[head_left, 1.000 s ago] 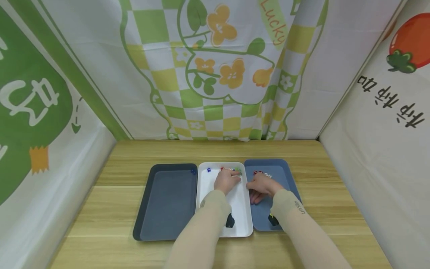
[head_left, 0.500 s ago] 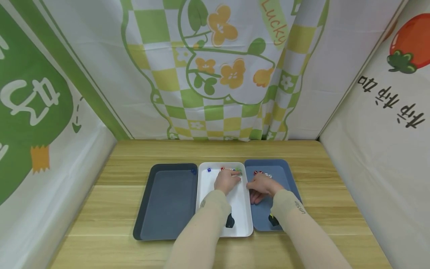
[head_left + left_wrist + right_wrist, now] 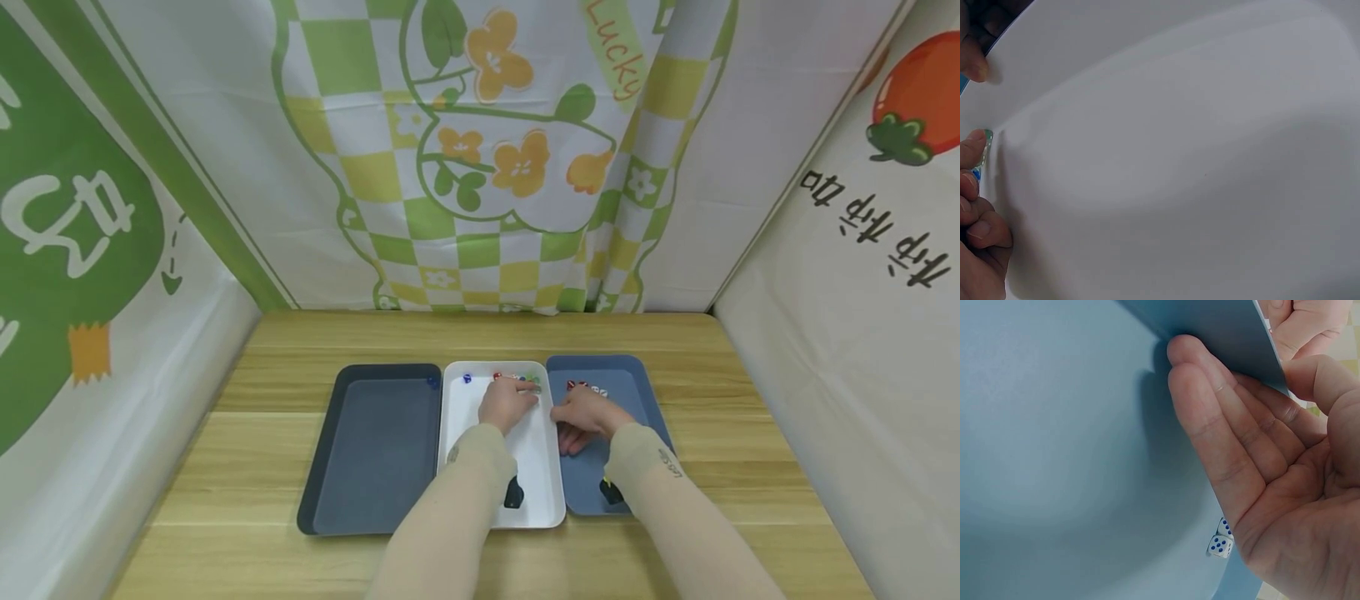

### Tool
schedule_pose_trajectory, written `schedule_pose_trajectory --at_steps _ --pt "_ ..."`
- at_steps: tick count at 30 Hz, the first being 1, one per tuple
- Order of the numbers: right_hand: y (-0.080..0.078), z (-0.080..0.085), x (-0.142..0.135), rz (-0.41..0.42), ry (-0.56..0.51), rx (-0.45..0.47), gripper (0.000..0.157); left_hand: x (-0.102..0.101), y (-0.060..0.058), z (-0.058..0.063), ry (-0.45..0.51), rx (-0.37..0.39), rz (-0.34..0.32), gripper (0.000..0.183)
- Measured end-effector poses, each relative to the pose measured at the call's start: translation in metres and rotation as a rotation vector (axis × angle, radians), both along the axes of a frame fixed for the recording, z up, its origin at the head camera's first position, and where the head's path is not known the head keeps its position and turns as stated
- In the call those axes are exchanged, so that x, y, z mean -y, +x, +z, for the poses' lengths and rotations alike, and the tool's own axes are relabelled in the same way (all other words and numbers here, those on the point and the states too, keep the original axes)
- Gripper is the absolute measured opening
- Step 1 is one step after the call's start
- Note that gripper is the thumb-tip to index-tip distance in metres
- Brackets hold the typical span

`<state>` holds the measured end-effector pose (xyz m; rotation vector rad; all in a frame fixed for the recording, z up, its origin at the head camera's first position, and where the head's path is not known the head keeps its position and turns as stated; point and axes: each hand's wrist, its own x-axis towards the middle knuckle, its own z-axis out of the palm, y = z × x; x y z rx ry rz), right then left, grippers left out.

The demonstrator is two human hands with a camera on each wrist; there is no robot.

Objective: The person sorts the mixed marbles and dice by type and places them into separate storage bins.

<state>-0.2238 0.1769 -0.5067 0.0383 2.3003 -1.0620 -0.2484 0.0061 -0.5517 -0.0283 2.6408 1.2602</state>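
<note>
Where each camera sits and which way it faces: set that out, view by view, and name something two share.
Head: worn on the head, facing forward and down over the table; left hand, right hand and sleeves show.
Left wrist: on the left wrist, facing into the white tray; parts of both hands at the left edge.
Right wrist: on the right wrist, facing into the blue tray; much of the right hand, part of the left at upper right.
Shared: head and right wrist both show white dice.

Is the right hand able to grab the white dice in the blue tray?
Probably yes. The white dice lie close beside the right hand, inside the blue tray, and nothing visible blocks them; its fingers point elsewhere.
</note>
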Motion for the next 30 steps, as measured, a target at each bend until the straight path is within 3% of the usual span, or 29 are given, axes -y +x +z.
schedule_pose_trajectory --at_steps 21,30 --pt "0.0001 -0.0013 0.0007 -0.026 -0.012 0.009 0.028 -0.0003 0.0016 0.0002 -0.023 0.015 0.011 0.019" --pt "0.0001 -0.0019 0.0004 -0.027 -0.012 0.006 0.028 -0.0008 0.0037 0.0025 -0.052 0.002 -0.018 0.016"
